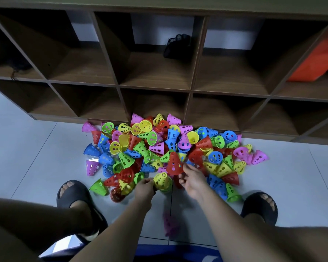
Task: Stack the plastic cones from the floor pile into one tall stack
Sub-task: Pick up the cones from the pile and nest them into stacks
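The pale tiled floor (pixel 27 148) carries a heap of coloured plastic cones (pixel 159 146) beside a wooden shelf unit (pixel 153 86).

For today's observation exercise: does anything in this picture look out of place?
Yes. The left hand holds a yellow cone, the right hand a red cone; nearer the person one blurred pink cone sits alone, apart from the pile, seemingly stray.

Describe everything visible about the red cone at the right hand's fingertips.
The red cone looks like glossy plastic: a tapered shell with a flat narrow top and oval holes through its wall. It stands narrow end up, slightly tilted, over the near edge of the pile. The right hand pinches its wide lower rim. Just nearer, the left hand holds a yellow cone.
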Tool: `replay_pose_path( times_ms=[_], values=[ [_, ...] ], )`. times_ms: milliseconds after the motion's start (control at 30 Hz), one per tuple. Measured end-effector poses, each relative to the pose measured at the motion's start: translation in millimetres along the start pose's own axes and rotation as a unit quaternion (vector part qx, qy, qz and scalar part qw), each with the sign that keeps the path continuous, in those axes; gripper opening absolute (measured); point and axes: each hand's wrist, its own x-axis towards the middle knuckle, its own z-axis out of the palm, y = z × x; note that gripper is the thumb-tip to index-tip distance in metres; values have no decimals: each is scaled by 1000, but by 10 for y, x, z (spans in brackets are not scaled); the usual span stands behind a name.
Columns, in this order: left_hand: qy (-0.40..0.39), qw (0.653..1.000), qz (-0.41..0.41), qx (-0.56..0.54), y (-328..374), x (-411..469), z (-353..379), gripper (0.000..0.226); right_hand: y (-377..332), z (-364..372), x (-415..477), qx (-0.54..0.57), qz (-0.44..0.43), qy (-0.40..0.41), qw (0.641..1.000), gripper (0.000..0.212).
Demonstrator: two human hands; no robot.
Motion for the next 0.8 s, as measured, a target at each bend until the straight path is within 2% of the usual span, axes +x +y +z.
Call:
replay_pose_path(
  times_ms=[200,400,600,800],
  values=[
    [-29,999,-19,27,1,80,15,15,164,44,40,-52,22,-37,998,19],
    [-46,996,-39,59,-34,60,-94,14,387,2,216,-138,27,-13,990,18],
    [13,998,-34,46,-64,177,-384,15,683,-182,432,-252,22,68,965,17],
    [90,996,-9,24,-69,301,-750,31,824,-210,442,-277,36,87,956,16]
  ],
)
